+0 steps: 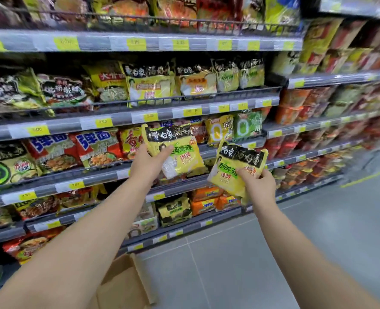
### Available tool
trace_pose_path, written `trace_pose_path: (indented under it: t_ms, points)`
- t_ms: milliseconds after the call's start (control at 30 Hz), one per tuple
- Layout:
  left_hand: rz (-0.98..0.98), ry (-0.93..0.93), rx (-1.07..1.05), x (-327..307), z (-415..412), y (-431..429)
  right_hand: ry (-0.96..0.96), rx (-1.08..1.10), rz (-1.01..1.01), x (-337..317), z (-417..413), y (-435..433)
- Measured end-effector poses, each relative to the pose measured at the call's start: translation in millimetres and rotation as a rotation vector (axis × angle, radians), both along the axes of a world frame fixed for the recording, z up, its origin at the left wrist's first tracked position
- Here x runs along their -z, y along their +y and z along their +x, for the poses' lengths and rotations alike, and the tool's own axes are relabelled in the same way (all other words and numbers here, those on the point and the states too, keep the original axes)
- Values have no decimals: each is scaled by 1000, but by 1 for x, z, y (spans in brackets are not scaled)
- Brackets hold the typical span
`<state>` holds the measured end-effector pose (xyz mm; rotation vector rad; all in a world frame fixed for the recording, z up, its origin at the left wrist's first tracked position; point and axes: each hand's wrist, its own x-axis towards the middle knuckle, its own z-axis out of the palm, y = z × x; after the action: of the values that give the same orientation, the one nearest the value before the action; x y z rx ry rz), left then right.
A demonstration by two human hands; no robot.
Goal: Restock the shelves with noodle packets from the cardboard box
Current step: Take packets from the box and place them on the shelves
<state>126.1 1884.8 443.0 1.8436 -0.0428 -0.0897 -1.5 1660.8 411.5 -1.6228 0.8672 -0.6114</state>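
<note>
My left hand (150, 162) grips a yellow noodle packet with a black top band (180, 152), held upright in front of the middle shelves. My right hand (259, 184) grips a second packet of the same kind (236, 170), tilted and a little lower to the right. Matching yellow packets (150, 85) stand on the shelf above, behind a wire rail. The cardboard box (126, 284) sits on the floor at the foot of the shelves, between my forearms, and only a flap and an edge show.
Grey shelves (162, 103) with yellow price tags run from left to right, packed with noodle packets. Further right stand shelves of cup noodles (307, 108). A grey tiled floor (251, 253) stretches along the aisle on the right.
</note>
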Motion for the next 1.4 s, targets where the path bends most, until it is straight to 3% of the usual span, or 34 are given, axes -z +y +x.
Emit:
trace_pose_path:
  t_ms: [367,633,933,1167,1300,1400]
  points:
    - [-142,-47,29,-37,91,-112,-131,24,-70,-42,85,-89]
    - [-301,-69,94,-78,162,-199,-316,67,-9,-73,166,-168]
    - [-106,-202,194,-96,225,-280,-420,115,-138,-100,219,-261]
    - [-44,-185,-1,-87,274,-339,-445,5,-254,-106,259,-349]
    - [161,-169,-85,-82,286,-365,-463,-125,-276,-115,277,-384]
    - [410,-281,-223,-80,289,-379,-458,-187,-304,-118,288,-403]
